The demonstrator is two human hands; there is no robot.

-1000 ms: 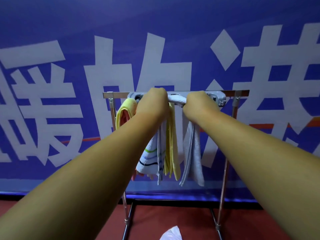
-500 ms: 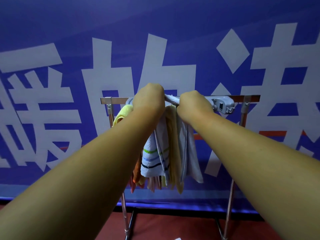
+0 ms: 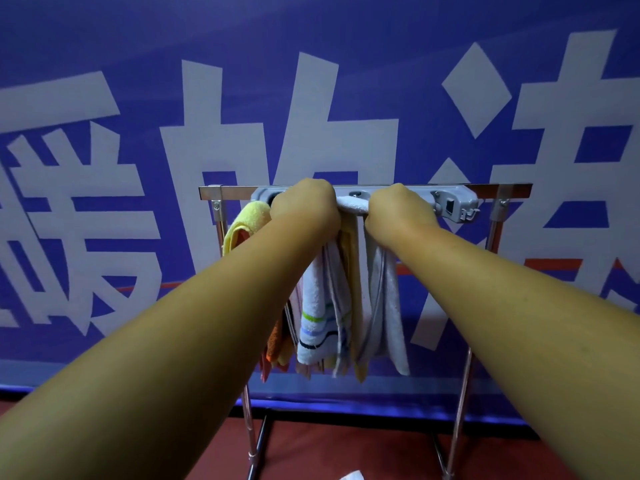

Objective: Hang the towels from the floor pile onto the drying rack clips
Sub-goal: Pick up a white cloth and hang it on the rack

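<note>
blue banner (image 3: 311,36) with big white characters fills the wall, red floor (image 3: 346,445) below. the rack (image 3: 235,192) stands against it. left of the left hand, a yellow towel (image 3: 247,216) droops off the bar. left hand (image 3: 304,206) is fisted up at the rail, gripping one end of a pale towel (image 3: 351,204). a striped towel (image 3: 317,327) hangs under that wrist. right hand (image 3: 398,209), fisted too, grips the other end, cloth taut between them. grey clip bar (image 3: 453,207) pokes out right of it. white scrap (image 3: 351,476) on the floor below.
</note>
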